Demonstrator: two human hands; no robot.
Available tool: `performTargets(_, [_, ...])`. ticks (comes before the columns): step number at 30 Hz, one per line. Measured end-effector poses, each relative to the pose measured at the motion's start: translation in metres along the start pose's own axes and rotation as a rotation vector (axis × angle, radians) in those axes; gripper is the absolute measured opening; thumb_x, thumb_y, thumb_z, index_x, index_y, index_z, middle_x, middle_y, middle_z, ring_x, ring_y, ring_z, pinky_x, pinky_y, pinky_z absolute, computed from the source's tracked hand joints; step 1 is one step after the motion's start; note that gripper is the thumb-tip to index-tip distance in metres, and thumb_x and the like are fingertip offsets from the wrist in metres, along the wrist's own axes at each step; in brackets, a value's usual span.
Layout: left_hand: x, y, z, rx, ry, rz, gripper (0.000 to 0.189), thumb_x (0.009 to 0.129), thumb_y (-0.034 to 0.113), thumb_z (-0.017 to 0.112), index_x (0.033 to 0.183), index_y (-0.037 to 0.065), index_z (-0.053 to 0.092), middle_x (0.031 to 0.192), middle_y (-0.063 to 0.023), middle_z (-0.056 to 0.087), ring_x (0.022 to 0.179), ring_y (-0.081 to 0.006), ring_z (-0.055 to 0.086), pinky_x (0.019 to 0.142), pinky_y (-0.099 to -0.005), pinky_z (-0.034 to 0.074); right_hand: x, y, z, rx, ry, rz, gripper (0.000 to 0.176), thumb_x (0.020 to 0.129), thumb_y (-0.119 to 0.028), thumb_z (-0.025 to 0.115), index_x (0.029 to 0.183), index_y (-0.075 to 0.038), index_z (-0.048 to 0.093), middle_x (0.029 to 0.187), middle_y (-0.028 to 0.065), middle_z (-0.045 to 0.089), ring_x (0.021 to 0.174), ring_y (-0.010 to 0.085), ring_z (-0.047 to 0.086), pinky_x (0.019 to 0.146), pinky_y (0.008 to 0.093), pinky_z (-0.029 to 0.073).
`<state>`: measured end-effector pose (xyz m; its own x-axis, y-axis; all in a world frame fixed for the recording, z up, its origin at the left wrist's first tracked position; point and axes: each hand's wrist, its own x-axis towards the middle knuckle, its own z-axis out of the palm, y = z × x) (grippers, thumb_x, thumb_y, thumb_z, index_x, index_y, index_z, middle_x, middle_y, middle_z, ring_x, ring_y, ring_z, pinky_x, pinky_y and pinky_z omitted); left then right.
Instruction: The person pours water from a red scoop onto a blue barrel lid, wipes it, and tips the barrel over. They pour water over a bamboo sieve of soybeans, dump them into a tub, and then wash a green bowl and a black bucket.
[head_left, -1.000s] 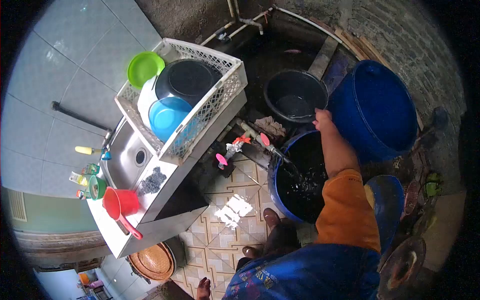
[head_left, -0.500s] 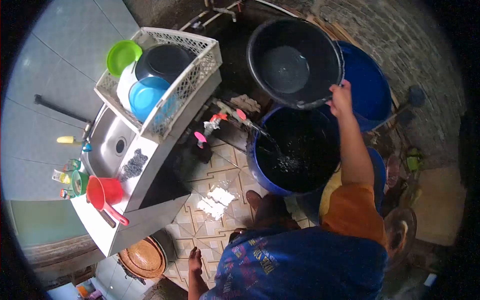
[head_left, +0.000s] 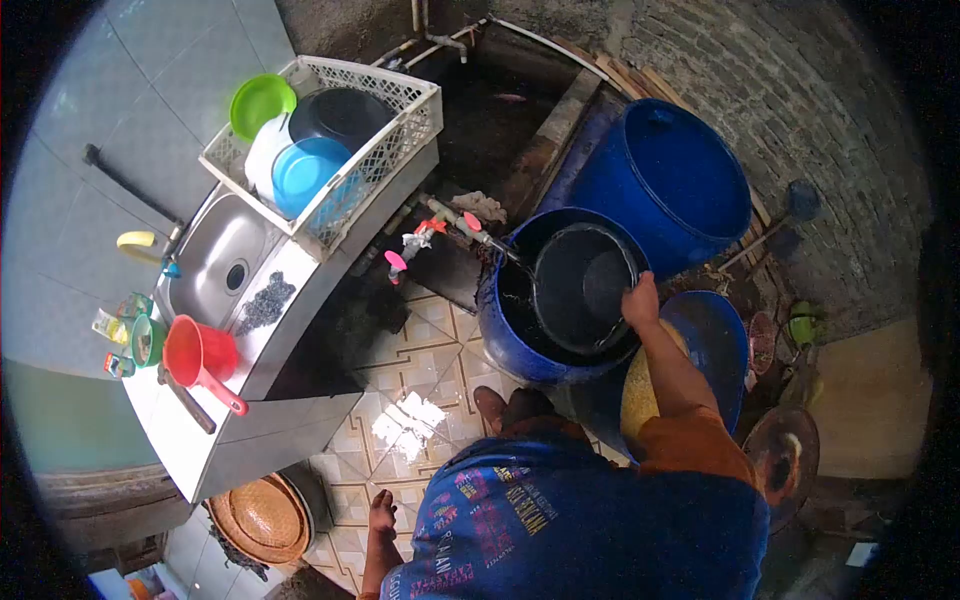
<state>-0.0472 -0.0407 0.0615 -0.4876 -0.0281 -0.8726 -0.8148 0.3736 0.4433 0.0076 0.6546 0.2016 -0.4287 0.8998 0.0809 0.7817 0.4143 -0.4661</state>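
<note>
My right hand (head_left: 640, 298) grips the rim of a black bucket (head_left: 585, 285). The bucket sits tilted inside the mouth of a blue barrel (head_left: 500, 340) with dark water in it. A pipe with red-handled taps (head_left: 455, 222) reaches over the barrel's left rim. My left hand (head_left: 382, 508) hangs low by my side over the tiled floor, away from everything, with nothing in it. My orange sleeve and blue shirt fill the bottom of the view.
A bigger empty blue barrel (head_left: 665, 180) stands behind, against a brick wall. Another blue tub (head_left: 715, 340) is to the right. On the left is a steel sink (head_left: 215, 270), a white crate of bowls (head_left: 380, 170), a red dipper (head_left: 195, 355) and a woven basket (head_left: 262, 520) below.
The black bucket was lifted from the floor behind the barrel, swung up over it, and now sits lowered into the barrel's mouth. My right hand kept hold of its rim.
</note>
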Motion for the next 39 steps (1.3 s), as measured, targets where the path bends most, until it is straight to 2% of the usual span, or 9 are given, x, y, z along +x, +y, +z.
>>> performTargets(7, [0.001, -0.025, -0.03, -0.027, 0.07, -0.016, 0.062, 0.09, 0.044, 0.061, 0.138, 0.009, 0.044, 0.126, -0.0089, 0.057, 0.107, -0.0305, 0.057, 0.068, -0.0365, 0.045, -0.008, -0.022, 0.043, -0.139, 0.053, -0.018, 0.028, 0.085, -0.005, 0.055, 0.111, 0.002, 0.046, 0.104, 0.0256, 0.053, 0.101, 0.0449, 0.052, 0.086, 0.0526, 0.045])
performTargets(11, [-0.004, -0.041, -0.036, -0.103, 0.035, 0.057, 0.051, 0.089, 0.044, 0.061, 0.129, 0.012, 0.052, 0.088, 0.0012, 0.054, 0.067, -0.015, 0.052, 0.044, -0.0292, 0.034, -0.016, -0.016, 0.067, -0.19, 0.1, -0.085, 0.022, 0.088, -0.006, 0.05, 0.109, 0.0, 0.048, 0.103, 0.0226, 0.051, 0.1, 0.0444, 0.051, 0.082, 0.0508, 0.048])
performTargets(23, [-0.029, -0.02, -0.017, -0.051, 0.067, 0.009, 0.06, 0.088, 0.049, 0.062, 0.137, 0.018, 0.047, 0.109, 0.0031, 0.058, 0.096, -0.0216, 0.056, 0.065, -0.0336, 0.041, -0.087, 0.016, 0.118, -0.359, -0.185, -0.222, 0.023, 0.092, -0.011, 0.046, 0.114, -0.004, 0.047, 0.107, 0.0197, 0.046, 0.099, 0.0399, 0.05, 0.071, 0.0457, 0.055])
performTargets(27, [-0.015, -0.022, -0.019, -0.061, 0.028, 0.005, 0.061, 0.087, 0.049, 0.063, 0.137, 0.017, 0.047, 0.113, 0.0026, 0.058, 0.093, -0.0213, 0.057, 0.06, -0.0326, 0.041, -0.086, 0.012, 0.118, -0.365, -0.241, -0.092, 0.033, 0.089, -0.008, 0.05, 0.122, -0.006, 0.047, 0.115, 0.0202, 0.045, 0.104, 0.0403, 0.049, 0.073, 0.0496, 0.054])
performTargets(29, [-0.005, -0.024, -0.023, -0.035, 0.01, 0.039, 0.062, 0.088, 0.048, 0.063, 0.137, 0.016, 0.046, 0.114, 0.0015, 0.058, 0.09, -0.0214, 0.057, 0.058, -0.0316, 0.041, -0.088, -0.007, 0.095, -0.433, 0.088, -0.303, 0.046, 0.087, -0.004, 0.052, 0.131, -0.008, 0.043, 0.132, 0.0228, 0.039, 0.115, 0.0432, 0.045, 0.075, 0.054, 0.053])
performTargets(33, [-0.005, -0.013, -0.021, 0.009, 0.01, 0.096, 0.063, 0.088, 0.048, 0.062, 0.138, 0.012, 0.045, 0.116, -0.0022, 0.059, 0.089, -0.0229, 0.059, 0.051, -0.0298, 0.038, -0.071, -0.015, 0.079, -0.361, 0.007, -0.41, 0.044, 0.084, -0.003, 0.053, 0.127, -0.006, 0.05, 0.128, 0.0267, 0.048, 0.114, 0.0454, 0.049, 0.08, 0.0525, 0.052])
performTargets(35, [-0.002, -0.009, -0.02, 0.023, 0.015, 0.028, 0.064, 0.09, 0.045, 0.06, 0.138, 0.006, 0.044, 0.126, -0.0074, 0.057, 0.103, -0.0262, 0.059, 0.061, -0.0333, 0.047, -0.055, -0.013, 0.076, -0.194, -0.674, -0.227, 0.032, 0.082, -0.004, 0.055, 0.114, -0.004, 0.06, 0.104, 0.0259, 0.061, 0.103, 0.0421, 0.058, 0.082, 0.0477, 0.051])
performTargets(38, [0.0, -0.001, -0.013, 0.016, 0.036, 0.087, 0.063, 0.094, 0.039, 0.057, 0.138, -0.003, 0.04, 0.137, -0.0183, 0.048, 0.121, -0.0298, 0.051, 0.099, -0.0389, 0.044, -0.036, -0.019, 0.061, -0.041, -0.62, -0.24, 0.019, 0.077, -0.011, 0.059, 0.094, -0.005, 0.065, 0.092, 0.0193, 0.065, 0.089, 0.0376, 0.062, 0.077, 0.0454, 0.05])
performTargets(39, [0.005, 0.003, -0.013, 0.024, 0.028, 0.08, 0.064, 0.093, 0.04, 0.057, 0.138, -0.002, 0.041, 0.137, -0.0186, 0.048, 0.121, -0.0292, 0.051, 0.099, -0.0391, 0.044, -0.026, -0.023, 0.057, 0.036, -0.597, -0.252, 0.014, 0.075, -0.014, 0.062, 0.084, -0.005, 0.067, 0.086, 0.016, 0.067, 0.082, 0.0354, 0.064, 0.075, 0.0443, 0.05])
